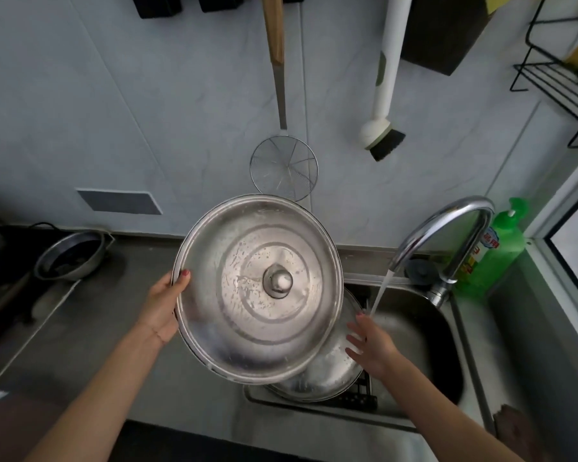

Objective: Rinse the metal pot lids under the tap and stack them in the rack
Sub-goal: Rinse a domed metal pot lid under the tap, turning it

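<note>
A large metal pot lid (247, 315) with a round knob (277, 281) is held up over the counter's edge, its wet top side facing me. My left hand (164, 308) grips its left rim. A second metal lid (327, 371) lies below it on a dark rack (361, 395) at the sink's left side, partly hidden by the first. My right hand (371, 345) is open with fingers spread, resting against the lower lid's right edge. Water runs from the curved tap (447, 228) and strikes near my right fingertips.
The steel sink (427, 348) lies to the right, with a green soap bottle (494, 251) behind the tap. A wire skimmer (283, 168) and a dish brush (382, 135) hang on the wall. A metal bowl (69, 255) sits on the counter at the left.
</note>
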